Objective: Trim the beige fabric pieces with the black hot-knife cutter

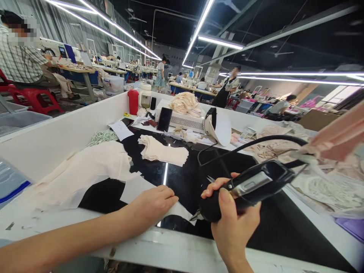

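My right hand (231, 222) grips a black corded cutting tool (250, 187), its metal tip touching the edge of a white cut piece (142, 189) on the glossy black table (182, 178). My left hand (153, 203) lies flat on that piece, fingers stretched together. A large cream fabric sheet (85, 172) lies to the left. A folded stack of cream pieces (163, 151) sits further back in the middle.
A white wall (57, 132) rims the table. At the back stand a red cup (133, 101), a phone (164, 119), a white box (187, 122) with fabric on top. Lace trim (327, 185) is piled right. Other people work at distant tables.
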A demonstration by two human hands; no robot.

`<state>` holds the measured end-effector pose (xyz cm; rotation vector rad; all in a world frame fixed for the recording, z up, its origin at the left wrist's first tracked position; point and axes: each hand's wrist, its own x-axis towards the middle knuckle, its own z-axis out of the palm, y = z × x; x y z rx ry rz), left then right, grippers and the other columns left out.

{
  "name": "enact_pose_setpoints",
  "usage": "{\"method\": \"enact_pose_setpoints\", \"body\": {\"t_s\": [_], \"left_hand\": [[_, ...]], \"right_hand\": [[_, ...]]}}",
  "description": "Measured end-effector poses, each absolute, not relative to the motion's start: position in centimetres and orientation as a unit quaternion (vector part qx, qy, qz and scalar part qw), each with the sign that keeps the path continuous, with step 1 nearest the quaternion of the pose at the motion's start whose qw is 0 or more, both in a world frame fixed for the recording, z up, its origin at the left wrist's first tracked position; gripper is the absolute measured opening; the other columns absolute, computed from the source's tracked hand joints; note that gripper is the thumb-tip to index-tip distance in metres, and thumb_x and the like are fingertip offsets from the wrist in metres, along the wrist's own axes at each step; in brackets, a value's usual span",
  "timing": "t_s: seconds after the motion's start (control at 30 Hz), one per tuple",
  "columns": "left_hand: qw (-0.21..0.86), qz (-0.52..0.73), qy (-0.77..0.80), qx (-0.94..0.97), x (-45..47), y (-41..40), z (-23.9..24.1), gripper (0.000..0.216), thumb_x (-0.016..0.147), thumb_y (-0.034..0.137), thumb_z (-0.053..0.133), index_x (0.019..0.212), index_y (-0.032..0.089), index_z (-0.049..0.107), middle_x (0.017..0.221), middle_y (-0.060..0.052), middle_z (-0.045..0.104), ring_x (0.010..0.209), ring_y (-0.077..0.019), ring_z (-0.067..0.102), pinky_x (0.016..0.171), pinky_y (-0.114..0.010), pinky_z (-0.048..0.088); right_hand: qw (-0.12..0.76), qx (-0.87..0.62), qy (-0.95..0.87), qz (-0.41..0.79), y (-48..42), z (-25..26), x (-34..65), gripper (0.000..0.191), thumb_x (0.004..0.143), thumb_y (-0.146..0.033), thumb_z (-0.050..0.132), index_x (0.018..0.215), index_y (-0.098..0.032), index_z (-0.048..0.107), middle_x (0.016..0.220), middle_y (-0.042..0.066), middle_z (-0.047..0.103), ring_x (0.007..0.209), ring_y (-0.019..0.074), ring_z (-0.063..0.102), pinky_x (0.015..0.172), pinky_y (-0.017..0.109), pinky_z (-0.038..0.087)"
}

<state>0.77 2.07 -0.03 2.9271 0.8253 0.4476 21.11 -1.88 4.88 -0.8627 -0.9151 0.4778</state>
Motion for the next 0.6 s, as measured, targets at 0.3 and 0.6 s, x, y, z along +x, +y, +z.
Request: {"method": "enact_pose_setpoints", "body": {"t_s": [0.3,0.6], "left_hand": [[0.027,0.166,0.26,0.951,1.1,2.9,-1.0,0.027,0.101,-0.007,0.06,0.11,0.017,0.068,0.111,-0.007,0.074,0.101,-0.0227,0.073,0.085,-0.03,0.059],[0.031,0.149,0.252,0.956,0.4,2.5,0.1,0.026,0.107,-0.002,0.055,0.113,0.017,0.071,0.116,-0.008,0.076,0.105,-0.0228,0.075,0.093,-0.032,0.06]], "right_hand": [[0.779,-0.41,-0.418,0.222,-2.2,4.7,21.1,0.044,0.091,-0.04,0.094,0.121,-0.027,0.065,0.084,-0.005,0.076,0.063,0.0153,0.071,0.063,0.033,0.065],[0.787,-0.406,-0.408,0.221,-2.6,5.3,21.0,0.047,0.086,-0.039,0.098,0.119,-0.027,0.066,0.083,-0.006,0.075,0.064,0.015,0.071,0.064,0.033,0.065]]}}
